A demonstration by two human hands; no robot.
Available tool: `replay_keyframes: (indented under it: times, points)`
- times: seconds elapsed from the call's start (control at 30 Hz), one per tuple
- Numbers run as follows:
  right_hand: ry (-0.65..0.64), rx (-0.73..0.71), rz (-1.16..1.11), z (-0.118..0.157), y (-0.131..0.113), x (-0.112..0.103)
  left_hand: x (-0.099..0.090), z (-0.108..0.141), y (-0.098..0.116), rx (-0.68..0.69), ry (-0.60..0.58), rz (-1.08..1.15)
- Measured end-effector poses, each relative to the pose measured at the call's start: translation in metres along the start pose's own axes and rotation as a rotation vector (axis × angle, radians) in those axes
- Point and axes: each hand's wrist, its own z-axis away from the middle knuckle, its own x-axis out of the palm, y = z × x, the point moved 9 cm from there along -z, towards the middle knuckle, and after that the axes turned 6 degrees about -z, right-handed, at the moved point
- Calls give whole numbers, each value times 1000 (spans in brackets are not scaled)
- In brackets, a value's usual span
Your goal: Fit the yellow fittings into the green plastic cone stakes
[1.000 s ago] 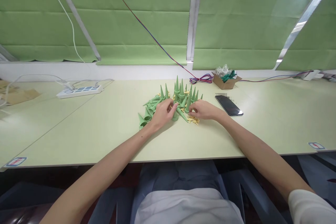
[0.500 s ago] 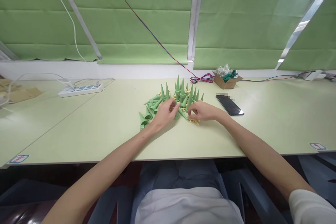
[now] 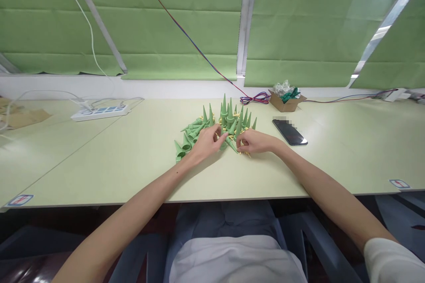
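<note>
My left hand (image 3: 208, 140) is curled, its thumb and fingers closed at the base end of a green plastic spike (image 3: 231, 144) that slants down to the right. Close to that spike's tip is my right hand (image 3: 255, 140), thumb and fingertips pinched together; whatever they hold is too small to make out. Behind both hands, several green spikes (image 3: 230, 112) stand upright in a cluster. More hollow green cones (image 3: 187, 142) lie on their sides to the left, partly hidden by my left hand. Small yellow pieces (image 3: 246, 154) lie beneath my right hand.
A black phone (image 3: 290, 132) lies right of the spikes. Behind it stands a small cardboard box (image 3: 287, 105) with clear plastic and green material, beside a coiled red-blue cable (image 3: 255, 98). A white power strip (image 3: 101, 113) and brown paper (image 3: 28, 117) are at left.
The view has shifted slightly. My right hand's fingertips have drawn a little closer together near the spike's tip; my left hand stays in place.
</note>
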Motion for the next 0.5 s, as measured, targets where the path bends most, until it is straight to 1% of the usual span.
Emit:
replay_keyframes:
  times: [0.23,0.5]
  points:
    - [-2,45,-35,0,3,2,7,0,-1,-25,-76,-30]
    - [121,-1,-78,0,-2,-6,15,1,-4,-9,-113,-58]
